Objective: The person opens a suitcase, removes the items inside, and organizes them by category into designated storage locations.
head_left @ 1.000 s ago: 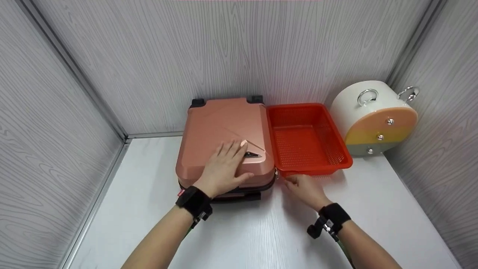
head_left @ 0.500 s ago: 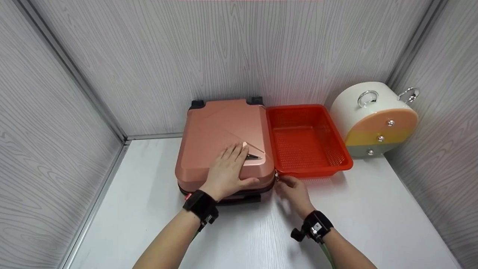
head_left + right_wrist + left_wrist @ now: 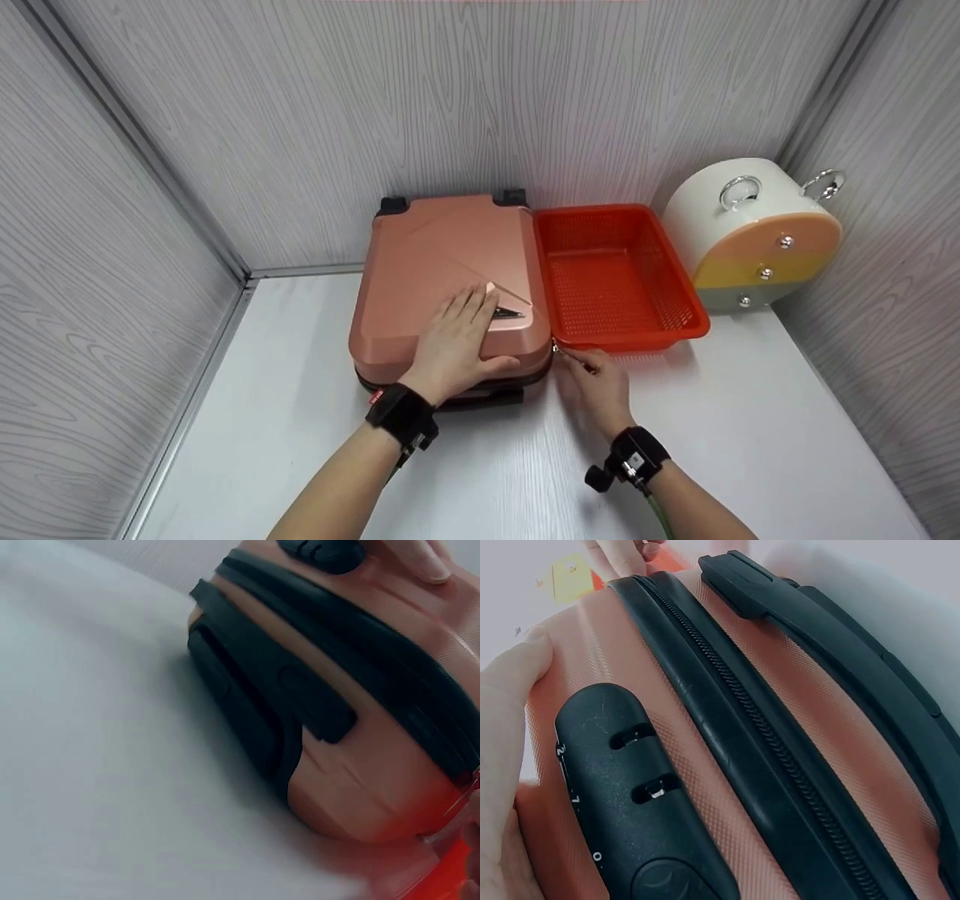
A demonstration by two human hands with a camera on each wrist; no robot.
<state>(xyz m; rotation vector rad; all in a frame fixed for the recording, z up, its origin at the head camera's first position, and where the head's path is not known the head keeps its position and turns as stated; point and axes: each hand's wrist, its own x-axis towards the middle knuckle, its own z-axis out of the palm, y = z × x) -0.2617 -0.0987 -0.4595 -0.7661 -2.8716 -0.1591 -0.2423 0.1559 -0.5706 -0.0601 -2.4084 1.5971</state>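
A rose-pink hard-shell suitcase (image 3: 442,247) lies flat on the white table. My left hand (image 3: 457,337) rests on its lid with the fingers straight, beside a small dark badge. At the suitcase's near right corner, my right hand (image 3: 602,382) pinches a metal zipper pull (image 3: 557,348) between thumb and fingers. In the left wrist view the toothed zipper (image 3: 757,720) runs in its black band, between the black combination lock (image 3: 637,787) and the black carry handle (image 3: 840,667). The right wrist view shows only the edge of my right hand's fingers (image 3: 474,840).
A red perforated plastic basket (image 3: 615,292) sits against the suitcase's right side. Right of it stands a white rounded box (image 3: 720,195) with a striped front, knobs and ring handles. Grey wood-grain walls (image 3: 450,97) enclose the back and sides.
My right hand has moved left from below the basket to the suitcase corner and now pinches the zipper pull. My left hand has shifted slightly right and nearer on the lid.
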